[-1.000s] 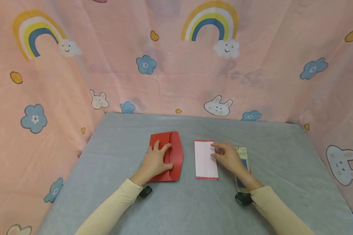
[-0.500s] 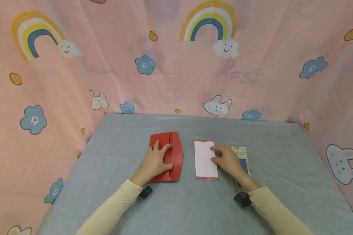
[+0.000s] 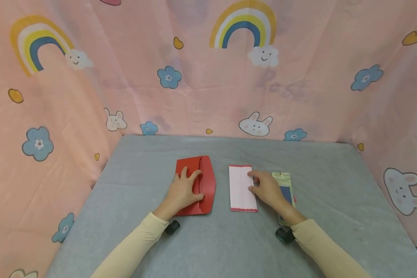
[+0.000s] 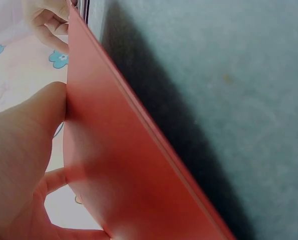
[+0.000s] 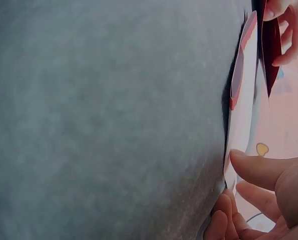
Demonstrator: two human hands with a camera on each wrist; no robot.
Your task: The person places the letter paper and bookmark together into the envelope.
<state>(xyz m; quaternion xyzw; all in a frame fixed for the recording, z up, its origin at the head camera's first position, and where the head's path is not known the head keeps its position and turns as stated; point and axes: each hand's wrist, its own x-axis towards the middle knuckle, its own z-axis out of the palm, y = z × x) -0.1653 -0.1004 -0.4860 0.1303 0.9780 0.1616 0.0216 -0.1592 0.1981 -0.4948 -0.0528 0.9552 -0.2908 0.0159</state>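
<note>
In the head view a red envelope [image 3: 189,165] lies with its flap unfolded toward the right. My left hand [image 3: 182,191] rests on it, fingers spread, the thumb near the flap crease. The left wrist view shows the envelope [image 4: 123,150] close up, with the thumb touching it. To its right lies a white folded paper [image 3: 239,189] with red ends. At that paper's right edge, my right hand [image 3: 266,189] holds it with thumb and curled fingers. The right wrist view shows the paper's near end [image 5: 243,75] gaping slightly, with the thumb against its side.
Partly under the right forearm lies a pale green and blue packet [image 3: 282,179]. A grey cloth [image 3: 215,247] covers the table. Pink printed fabric [image 3: 194,104] hangs behind and at both sides. Each wrist carries a small black camera [image 3: 172,227].
My right hand has shifted slightly left, and its index finger has bent at the paper's right edge. The left hand, the envelope and the paper stay in place; the view tilts slightly.
</note>
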